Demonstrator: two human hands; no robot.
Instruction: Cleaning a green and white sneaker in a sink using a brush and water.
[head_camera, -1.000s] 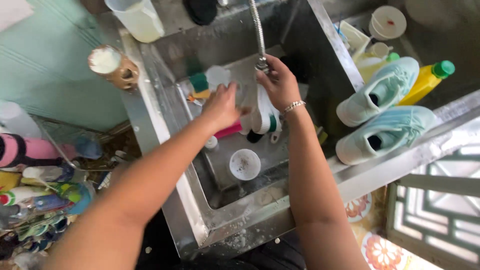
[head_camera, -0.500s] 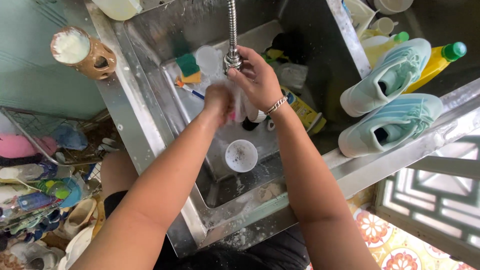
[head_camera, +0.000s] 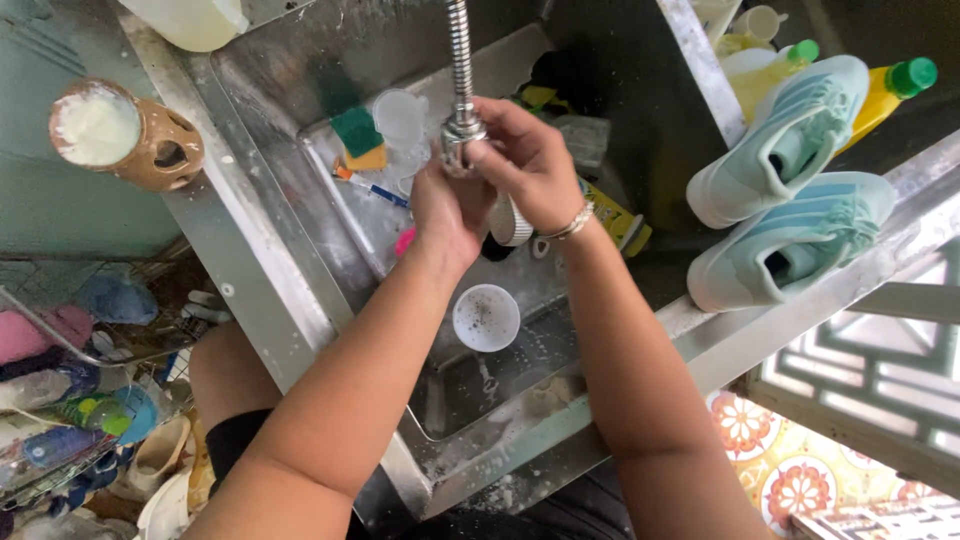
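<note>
Head view is showing the right hand (head_camera: 525, 160) curling its fingers around the tip of the metal faucet hose (head_camera: 461, 70), wrist bent inward; the left hand (head_camera: 450, 205) is pressing against it, grip hidden, both hanging over the steel sink (head_camera: 290, 190) above a white cup (head_camera: 486, 317), pale sneakers (head_camera: 790, 190) lying to the right

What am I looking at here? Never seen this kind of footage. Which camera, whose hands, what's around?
One camera, worn on a person's head, looking down into a steel sink. No machine: two bare hands. The right hand, with a bracelet, grips the end of the flexible metal faucet hose; the left hand is right beside it at the nozzle. In the basin lie a white cup, a green-and-yellow sponge and a white brush. Two pale mint sneakers sit on the right ledge.
</note>
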